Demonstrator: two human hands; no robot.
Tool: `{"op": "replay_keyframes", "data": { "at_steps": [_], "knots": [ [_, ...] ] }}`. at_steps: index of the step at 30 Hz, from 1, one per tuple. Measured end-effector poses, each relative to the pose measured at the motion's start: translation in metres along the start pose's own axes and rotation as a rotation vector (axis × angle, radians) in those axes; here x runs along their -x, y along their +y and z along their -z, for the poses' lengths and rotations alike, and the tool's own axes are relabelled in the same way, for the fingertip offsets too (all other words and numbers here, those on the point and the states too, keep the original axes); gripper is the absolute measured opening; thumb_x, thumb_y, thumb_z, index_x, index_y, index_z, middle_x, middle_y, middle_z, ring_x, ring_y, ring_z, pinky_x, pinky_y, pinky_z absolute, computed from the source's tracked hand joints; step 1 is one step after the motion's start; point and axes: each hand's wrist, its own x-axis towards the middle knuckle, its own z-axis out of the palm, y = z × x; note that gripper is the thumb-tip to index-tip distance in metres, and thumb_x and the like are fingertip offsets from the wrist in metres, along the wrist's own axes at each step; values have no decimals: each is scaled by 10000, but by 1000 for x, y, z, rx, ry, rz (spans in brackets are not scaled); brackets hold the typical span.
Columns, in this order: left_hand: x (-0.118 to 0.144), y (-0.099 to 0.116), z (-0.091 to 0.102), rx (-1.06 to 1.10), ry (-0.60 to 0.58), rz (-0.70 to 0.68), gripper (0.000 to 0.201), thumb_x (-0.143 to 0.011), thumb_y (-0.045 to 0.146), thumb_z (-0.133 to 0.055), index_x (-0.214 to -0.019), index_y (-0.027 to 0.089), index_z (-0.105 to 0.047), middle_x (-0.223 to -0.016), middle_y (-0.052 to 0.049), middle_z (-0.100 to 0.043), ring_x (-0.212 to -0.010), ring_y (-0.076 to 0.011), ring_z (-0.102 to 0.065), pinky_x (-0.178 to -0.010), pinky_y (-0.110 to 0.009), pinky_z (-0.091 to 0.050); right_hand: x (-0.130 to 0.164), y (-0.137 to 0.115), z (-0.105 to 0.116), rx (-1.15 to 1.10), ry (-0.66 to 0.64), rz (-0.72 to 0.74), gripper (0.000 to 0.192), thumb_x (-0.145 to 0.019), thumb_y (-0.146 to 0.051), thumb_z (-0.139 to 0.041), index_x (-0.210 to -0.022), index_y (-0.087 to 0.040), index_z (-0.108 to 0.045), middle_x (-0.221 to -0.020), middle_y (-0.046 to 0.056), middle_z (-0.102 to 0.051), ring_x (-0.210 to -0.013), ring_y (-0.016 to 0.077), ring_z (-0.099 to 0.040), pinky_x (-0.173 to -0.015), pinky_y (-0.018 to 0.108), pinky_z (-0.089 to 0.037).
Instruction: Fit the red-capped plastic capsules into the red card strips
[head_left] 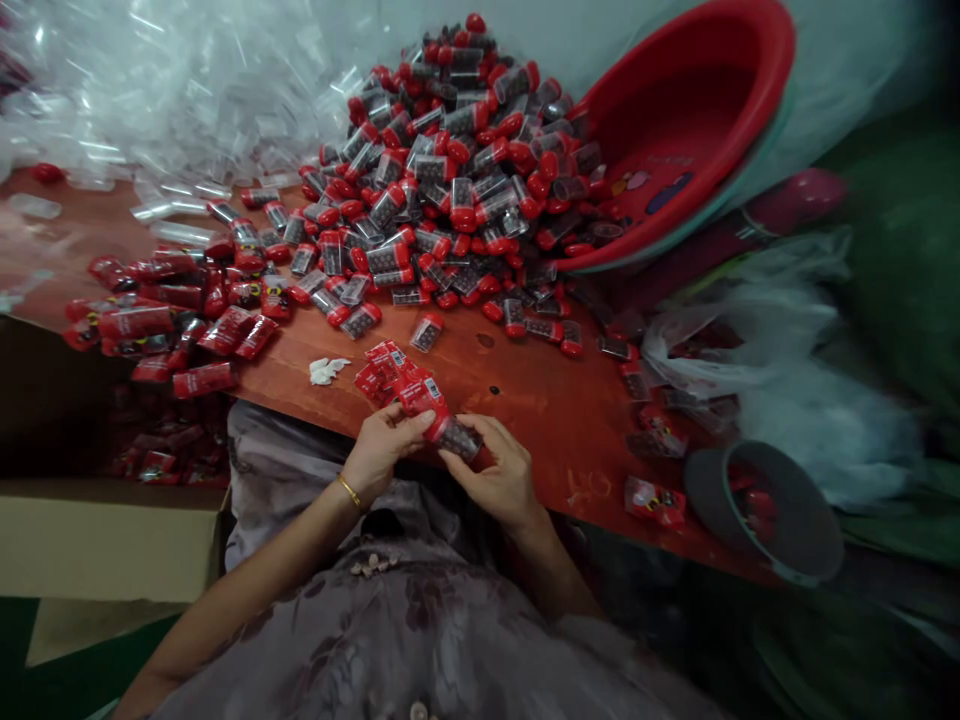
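Close to the table's front edge, my right hand [495, 470] grips a small clear tube [459, 438] with dark contents and a red cap. My left hand [386, 445] pinches a red printed wrapper [421, 396] at the tube's capped end. Whether the tube is partly inside the wrapper I cannot tell. Several more red wrappers [381, 366] lie flat just beyond my left fingers. Beside them rests a little heap of white scraps [327, 371]. One loose red-capped tube [427, 332] lies a bit farther off.
A tall pile of red-capped tubes [465, 190] fills the back, against a tilted red basin [757, 60]. Wrapped pieces [142, 322] are heaped at left, above a cardboard box [105, 540]. Empty clear tubes [180, 100] stand behind. A grey bucket [810, 520] and plastic bags [810, 400] lie right.
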Motion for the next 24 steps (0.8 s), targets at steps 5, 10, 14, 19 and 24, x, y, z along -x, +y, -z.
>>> {"op": "replay_keyframes", "data": {
  "at_steps": [5,10,14,19,24],
  "knots": [
    [-2,-5,-5,59,66,-17,455,-388,277,-890,-737,113,-649,-691,-21,-694,-607,-103,-625,-647,-226,-491,-2,-5,-10,69,105,1,266,-806,-238,-580,-1071,-216,-582,-967,84,-666,-903,204,-645,-823,354,-542],
    [0,-10,-8,33,90,-57,483,-375,334,-888,-720,111,-635,-653,-10,-675,-554,-91,-592,-586,-215,-462,-6,-9,-15,60,157,-66,282,-808,-235,-578,-1088,-204,-587,-975,90,-665,-900,205,-647,-814,348,-548],
    [1,-9,-11,20,22,-112,434,-458,460,-836,-614,117,-621,-560,13,-623,-488,-64,-527,-530,-196,-430,-10,-12,-17,59,185,-98,300,-800,-247,-585,-1098,-217,-594,-979,85,-667,-894,213,-650,-826,364,-546],
    [-6,-4,-12,4,18,-208,417,-480,446,-830,-677,117,-666,-636,-6,-663,-569,-94,-566,-613,-220,-467,-12,-15,-22,-17,155,-34,297,-803,-228,-581,-1100,-227,-590,-984,74,-666,-899,201,-647,-833,351,-544],
    [-10,-3,-11,15,29,-180,409,-492,411,-833,-720,110,-678,-663,-26,-683,-591,-123,-595,-648,-254,-486,-16,-19,-31,-70,133,-78,275,-801,-239,-587,-1076,-236,-604,-963,65,-667,-898,199,-645,-826,346,-541]
  ]
}}
